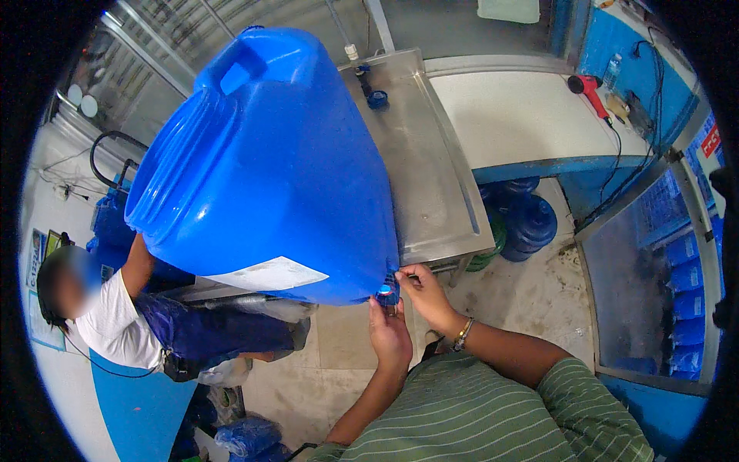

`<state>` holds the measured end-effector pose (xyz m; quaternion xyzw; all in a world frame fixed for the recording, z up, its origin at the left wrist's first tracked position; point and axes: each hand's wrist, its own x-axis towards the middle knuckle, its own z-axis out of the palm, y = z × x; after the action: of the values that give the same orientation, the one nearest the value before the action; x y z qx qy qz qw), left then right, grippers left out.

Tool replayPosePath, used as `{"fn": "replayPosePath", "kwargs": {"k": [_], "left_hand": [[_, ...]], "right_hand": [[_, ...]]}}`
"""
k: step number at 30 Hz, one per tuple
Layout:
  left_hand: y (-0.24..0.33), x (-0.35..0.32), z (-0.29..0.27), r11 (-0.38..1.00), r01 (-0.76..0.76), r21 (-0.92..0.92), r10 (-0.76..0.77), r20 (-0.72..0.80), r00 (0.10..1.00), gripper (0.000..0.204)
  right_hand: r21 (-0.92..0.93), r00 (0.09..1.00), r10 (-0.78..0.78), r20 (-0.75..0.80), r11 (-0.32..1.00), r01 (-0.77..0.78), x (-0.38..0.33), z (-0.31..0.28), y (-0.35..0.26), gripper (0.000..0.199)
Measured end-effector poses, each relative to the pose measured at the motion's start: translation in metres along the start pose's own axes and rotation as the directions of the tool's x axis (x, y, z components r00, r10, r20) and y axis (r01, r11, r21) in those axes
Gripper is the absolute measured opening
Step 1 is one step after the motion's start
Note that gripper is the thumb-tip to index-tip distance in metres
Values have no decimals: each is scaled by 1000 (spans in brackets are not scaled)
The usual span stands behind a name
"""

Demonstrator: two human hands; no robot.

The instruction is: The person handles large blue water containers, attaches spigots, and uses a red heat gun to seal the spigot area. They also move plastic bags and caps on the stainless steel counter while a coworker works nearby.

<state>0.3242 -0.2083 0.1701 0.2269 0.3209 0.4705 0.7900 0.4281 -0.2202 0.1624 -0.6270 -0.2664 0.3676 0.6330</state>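
Both hands meet at the small tap [387, 291] on the big blue jug [269, 169], at its low corner. The left hand [390, 337] pinches the tap from below; the right hand [425, 294] pinches it from the side.

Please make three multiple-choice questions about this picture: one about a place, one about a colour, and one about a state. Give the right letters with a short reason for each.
1. Where does the large blue plastic water container rest?
A. on the floor
B. on the stainless steel table
C. on the white counter

2. What colour is the hand-held tool that lies on the white counter?
A. red
B. green
C. yellow

3. What are the left hand and the right hand doing?
A. both hang free in the air
B. both are at the small blue tap at the container's lower corner
C. both grip the container's top handle

Answers:
1 B: the container lies on the steel table, its lower corner over the near edge.
2 A: the tool's body is red, with a dark cord.
3 B: the fingers of both hands meet at the tap.
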Motion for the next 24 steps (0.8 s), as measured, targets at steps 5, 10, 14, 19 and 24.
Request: {"fn": "replayPosePath", "kwargs": {"k": [5,10,14,19,24], "left_hand": [[4,8,0,994,85,-69,-87,-24,996,30],[6,23,-16,993,113,24,-114,37,993,24],[3,36,-26,981,192,6,-192,54,980,20],[-7,55,-38,960,279,-29,-276,74,958,18],[-11,38,-41,938,263,-225,-287,-82,954,21]], "right_hand": [[31,1000,-13,-14,999,13,2,5,15,23],[115,1000,30,-7,993,-29,3,9,24,25],[131,999,44,-10,990,-42,0,11,12,25],[250,993,121,5,961,-119,0,14,9,25],[364,973,233,-7,906,-214,-5,16,-9,24]]}}
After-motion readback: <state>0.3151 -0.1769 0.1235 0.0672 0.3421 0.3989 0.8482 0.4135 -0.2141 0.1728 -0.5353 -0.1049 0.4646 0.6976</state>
